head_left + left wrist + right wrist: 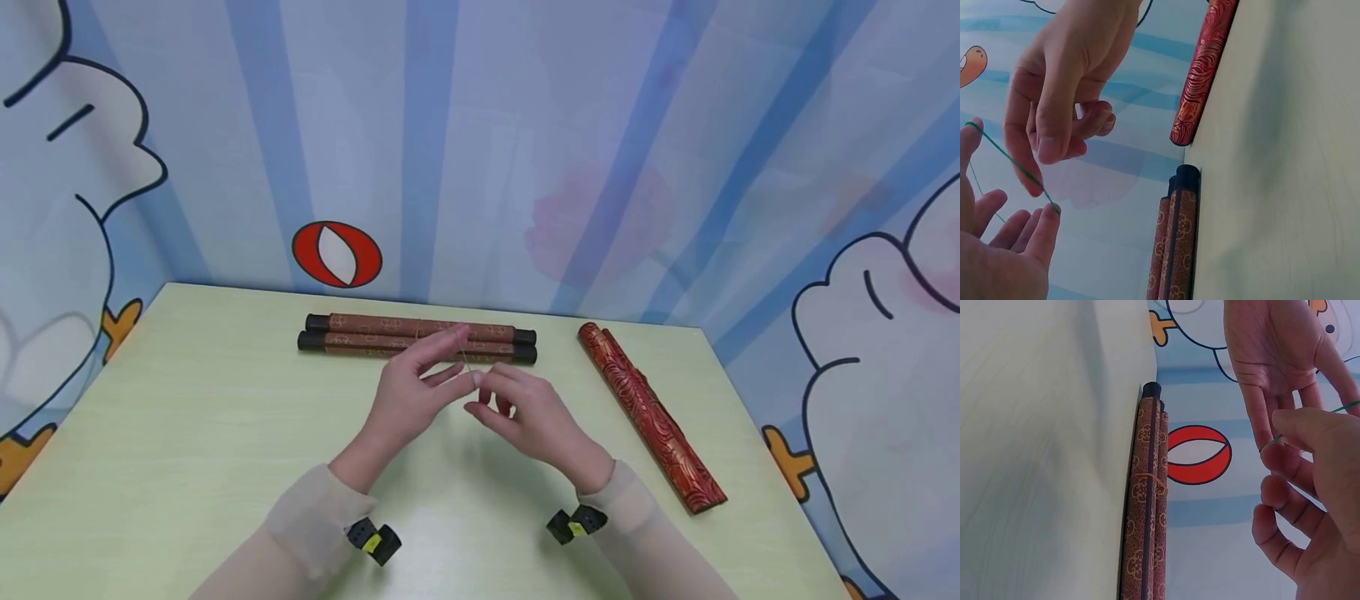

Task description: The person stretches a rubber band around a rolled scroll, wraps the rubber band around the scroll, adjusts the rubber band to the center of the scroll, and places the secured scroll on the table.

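Spanning the spread left hand (pixel 403 393), a green band (pixel 1010 157) is looking springy, best pinched midspan, relaxed right hand (pixel 536 414) at three o'clock.

The left hand (pixel 1007 265), lower left, stretches a green band (pixel 1007 155) between its fingertips; the right hand (pixel 1066 84) hangs above, one finger at the band; a red patterned roll (pixel 1200 81) and black-ended brown rolls (pixel 1180 244) lie on the pale table (pixel 1279 206).
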`<act>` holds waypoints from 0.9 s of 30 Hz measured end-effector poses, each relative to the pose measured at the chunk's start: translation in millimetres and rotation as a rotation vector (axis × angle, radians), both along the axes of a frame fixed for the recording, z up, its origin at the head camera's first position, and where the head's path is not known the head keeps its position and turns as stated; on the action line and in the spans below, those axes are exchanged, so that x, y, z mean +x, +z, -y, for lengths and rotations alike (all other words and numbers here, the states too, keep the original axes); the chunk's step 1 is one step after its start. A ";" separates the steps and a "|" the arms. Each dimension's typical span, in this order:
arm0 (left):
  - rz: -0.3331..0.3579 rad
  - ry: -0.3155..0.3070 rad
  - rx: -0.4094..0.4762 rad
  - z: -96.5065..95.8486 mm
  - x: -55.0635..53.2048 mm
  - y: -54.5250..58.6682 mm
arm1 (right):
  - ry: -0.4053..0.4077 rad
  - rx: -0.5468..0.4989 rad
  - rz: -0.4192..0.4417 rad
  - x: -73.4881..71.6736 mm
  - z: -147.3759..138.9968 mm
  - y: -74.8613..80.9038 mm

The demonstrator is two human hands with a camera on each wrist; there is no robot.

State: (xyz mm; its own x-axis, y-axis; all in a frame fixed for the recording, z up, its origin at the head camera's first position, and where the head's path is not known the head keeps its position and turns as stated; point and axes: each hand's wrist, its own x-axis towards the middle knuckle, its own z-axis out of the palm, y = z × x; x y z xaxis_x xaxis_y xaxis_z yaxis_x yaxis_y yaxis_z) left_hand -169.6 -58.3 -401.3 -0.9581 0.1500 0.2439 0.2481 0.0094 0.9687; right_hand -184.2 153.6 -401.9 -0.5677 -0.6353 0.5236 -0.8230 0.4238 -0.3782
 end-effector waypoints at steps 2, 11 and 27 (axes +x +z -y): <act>-0.008 0.011 -0.028 1.0 0.9 0.0 | -0.005 -0.003 0.024 0.8 -1.7 0.2; 0.026 0.096 -0.115 7.6 3.4 3.3 | -0.070 0.027 0.050 -1.0 -22.9 1.0; -0.136 0.119 -0.257 6.3 7.3 -2.3 | -0.359 0.370 0.114 -23.2 -89.3 2.9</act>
